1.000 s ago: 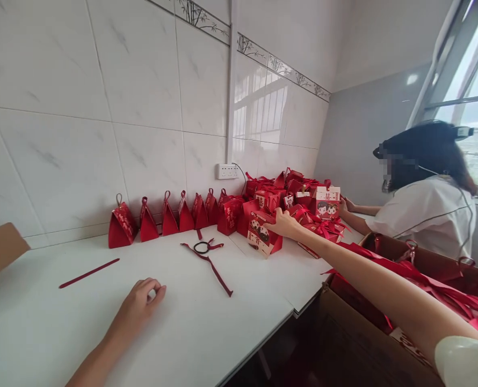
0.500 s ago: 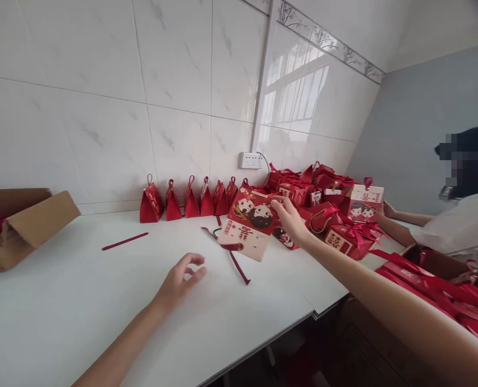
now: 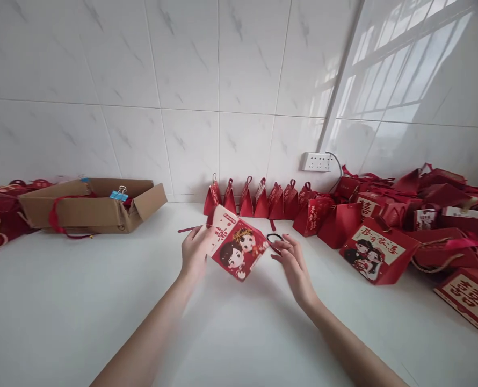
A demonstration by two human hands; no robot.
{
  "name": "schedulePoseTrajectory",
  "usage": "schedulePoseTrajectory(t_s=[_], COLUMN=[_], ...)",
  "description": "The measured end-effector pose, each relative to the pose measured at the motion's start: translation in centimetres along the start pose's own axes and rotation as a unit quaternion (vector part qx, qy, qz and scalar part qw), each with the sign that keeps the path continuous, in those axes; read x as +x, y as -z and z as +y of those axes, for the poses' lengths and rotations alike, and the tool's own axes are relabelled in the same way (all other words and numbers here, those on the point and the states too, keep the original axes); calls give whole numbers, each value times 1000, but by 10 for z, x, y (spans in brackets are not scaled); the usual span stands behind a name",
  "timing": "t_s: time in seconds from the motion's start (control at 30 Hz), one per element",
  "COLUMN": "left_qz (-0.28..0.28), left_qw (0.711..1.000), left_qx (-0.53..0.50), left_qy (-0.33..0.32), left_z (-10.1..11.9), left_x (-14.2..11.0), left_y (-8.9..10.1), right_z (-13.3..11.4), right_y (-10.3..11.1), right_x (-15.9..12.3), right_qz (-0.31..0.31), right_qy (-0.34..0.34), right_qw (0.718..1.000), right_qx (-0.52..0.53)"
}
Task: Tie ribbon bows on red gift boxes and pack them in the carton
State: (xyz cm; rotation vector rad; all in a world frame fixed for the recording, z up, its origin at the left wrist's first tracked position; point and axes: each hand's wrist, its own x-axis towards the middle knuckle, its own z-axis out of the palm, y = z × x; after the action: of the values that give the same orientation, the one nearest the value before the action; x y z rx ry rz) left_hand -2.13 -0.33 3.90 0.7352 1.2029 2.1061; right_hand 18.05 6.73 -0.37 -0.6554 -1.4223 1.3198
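A red and cream wedding favour box (image 3: 239, 250) with two cartoon faces is tilted in the air in front of me. My left hand (image 3: 195, 248) is closed on its cream end. Just off the box's right corner is my right hand (image 3: 293, 263), with its fingers curved and apart and nothing seen in them. A black loop (image 3: 274, 235) shows right behind those fingertips; whether they touch it I cannot tell. A dark red ribbon (image 3: 186, 229) lies on the table, partly behind my left hand.
Several folded red boxes (image 3: 247, 203) stand in a row by the tiled wall. More red boxes (image 3: 378, 252) are heaped at the right. At the left is an open cardboard box (image 3: 89, 212) with a blue binder clip (image 3: 118, 195), beside other red boxes (image 3: 1, 228). A socket strip (image 3: 317, 162) hangs on the wall.
The favour box has passed from my right hand to my left and turned over. Both hands have come together around it. The view has swung left, and the other person is out of sight.
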Motion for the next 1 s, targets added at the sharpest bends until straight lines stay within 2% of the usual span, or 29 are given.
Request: schedulePoseTrajectory(t_s=[0.07, 0.13, 0.23, 0.3, 0.4, 0.47, 0.53, 0.7, 0.8, 0.9, 1.0], left_qz=[-34, -106, -218, -275, -331, -338, -331, -331, -313, -278, -271], left_qw=[998, 990, 963, 942, 921, 917, 917, 920, 929, 939, 941], left_qx=[48, 93, 159, 193, 204, 206, 214, 206, 198, 200, 202], left_qy=[10, 20, -9, -21, -27, -46, -56, -19, -16, -31, -38], left_z=[4, 7, 12, 14, 13, 9, 6, 2, 1, 0, -1], left_x=[-4, -11, -25, -34, -41, -42, -43, -44, -47, -49, -52], left_y=[-1, -4, -11, -16, -21, -22, -23, -24, -24, -24, -24], right_z=[-6, -15, -31, -43, -60, -70, -80, -99, -95, -81, -68], right_y=[4, 4, -2, -8, -14, -17, -17, -20, -22, -18, -13], right_x=[-2, -6, -10, -13, -13, -11, -7, 8, 8, 1, -7], right_qz=[-34, -103, -182, -182, -140, -116, -117, -191, -180, -169, -157], right_qy=[30, 39, 69, 106, 162, 187, 186, 145, 151, 136, 123], right_qw=[998, 990, 974, 965, 951, 942, 937, 932, 938, 954, 963], right_qx=[-48, -87, -120, -157, -222, -253, -271, -273, -256, -209, -182])
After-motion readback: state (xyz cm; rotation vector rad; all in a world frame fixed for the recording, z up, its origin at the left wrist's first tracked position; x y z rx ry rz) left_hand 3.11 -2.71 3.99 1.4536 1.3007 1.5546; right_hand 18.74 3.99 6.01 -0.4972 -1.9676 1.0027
